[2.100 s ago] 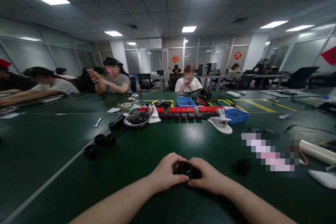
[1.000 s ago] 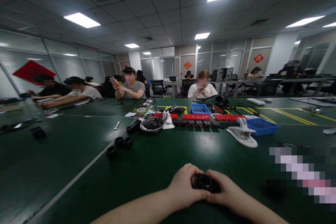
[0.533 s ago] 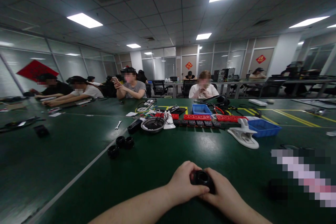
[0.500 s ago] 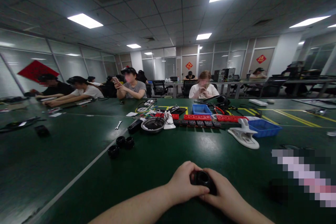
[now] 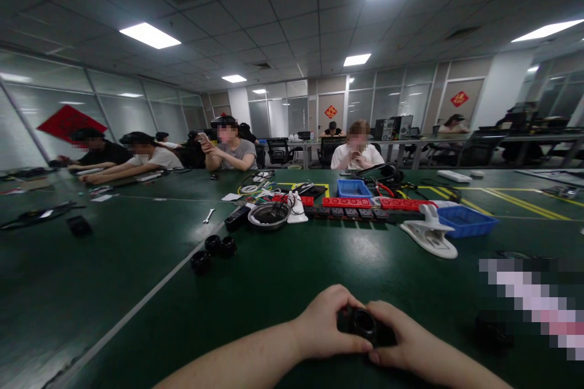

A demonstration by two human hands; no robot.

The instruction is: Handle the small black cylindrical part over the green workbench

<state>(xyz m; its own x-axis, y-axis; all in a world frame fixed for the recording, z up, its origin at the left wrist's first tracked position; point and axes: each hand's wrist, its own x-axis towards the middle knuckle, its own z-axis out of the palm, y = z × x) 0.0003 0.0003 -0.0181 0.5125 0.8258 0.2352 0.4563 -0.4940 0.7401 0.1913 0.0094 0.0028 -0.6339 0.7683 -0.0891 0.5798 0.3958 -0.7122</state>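
Observation:
A small black round part with a hollow centre (image 5: pixel 364 322) sits low in the view over the green table (image 5: pixel 283 273). My left hand (image 5: pixel 326 322) wraps its left side with curled fingers. My right hand (image 5: pixel 406 343) grips its right side from below and behind. Both hands are closed on the part and meet around it. Three similar black round parts (image 5: pixel 212 251) lie on the table to the far left of my hands.
A metal bowl (image 5: pixel 269 215), red and black strips (image 5: pixel 349 202), two blue bins (image 5: pixel 465 220), a white clamp (image 5: pixel 431 234) and a wrench (image 5: pixel 208 215) lie farther back. Another black part (image 5: pixel 493 329) lies at right. Several people sit along the far side.
The view has shifted left and tilted up, so my hands sit lower in it. Both hands keep hold of the black part, turning it slightly.

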